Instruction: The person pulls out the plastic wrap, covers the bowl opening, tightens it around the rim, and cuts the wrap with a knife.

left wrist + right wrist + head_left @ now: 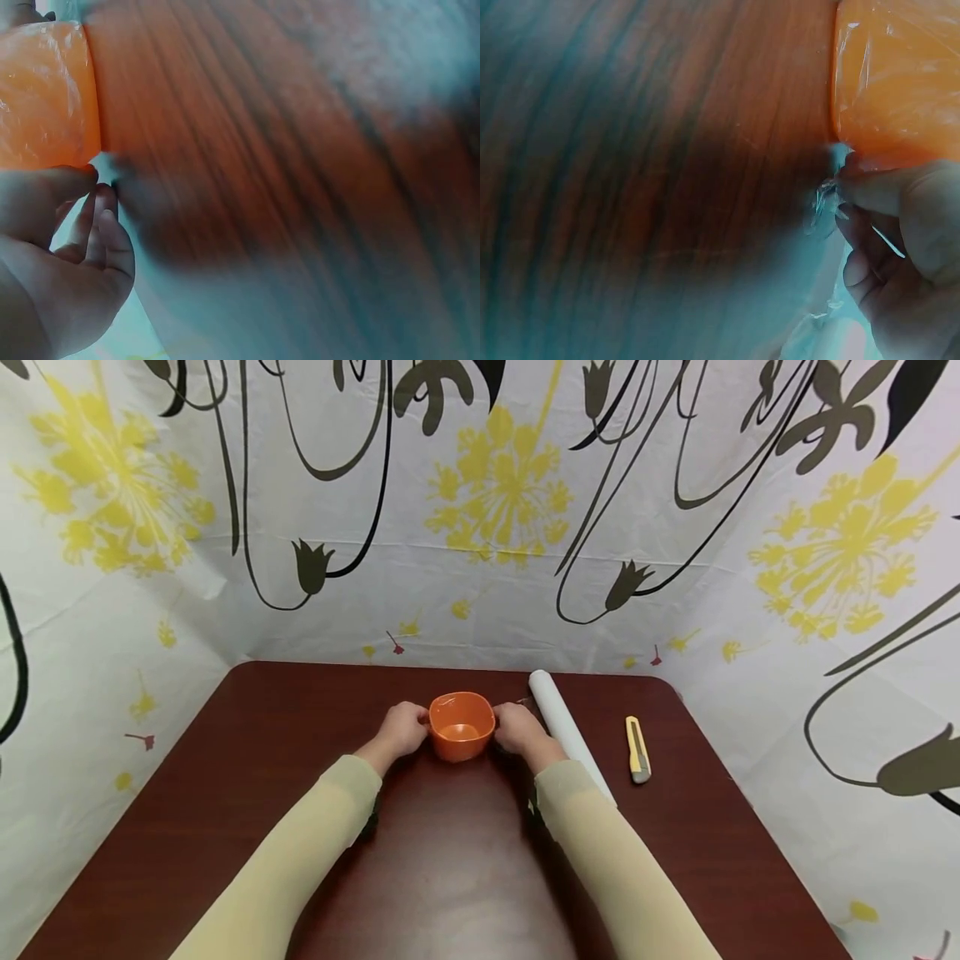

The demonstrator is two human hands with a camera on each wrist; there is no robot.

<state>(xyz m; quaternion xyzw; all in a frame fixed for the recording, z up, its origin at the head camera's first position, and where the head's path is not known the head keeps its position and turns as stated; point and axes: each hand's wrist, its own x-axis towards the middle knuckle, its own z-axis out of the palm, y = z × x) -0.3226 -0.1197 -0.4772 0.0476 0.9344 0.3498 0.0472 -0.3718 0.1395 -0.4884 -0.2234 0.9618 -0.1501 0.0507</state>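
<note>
An orange bowl (459,748) stands upright on the table between both hands. Clear plastic film (45,82) clings over it, wrinkled and shiny in the wrist views. At the bowl's left side the left hand (405,728) pinches with thumb and forefinger close to the rim; film there is hard to make out. On the other side the right hand (519,728) pinches a bunched bit of film (825,201) between thumb and fingertips, right by the bowl.
A long white roll (566,727) lies slantwise just right of the right hand. Farther right is a yellow box cutter (637,750). The dark red-brown table (300,718) ends at a patterned cloth backdrop (420,510).
</note>
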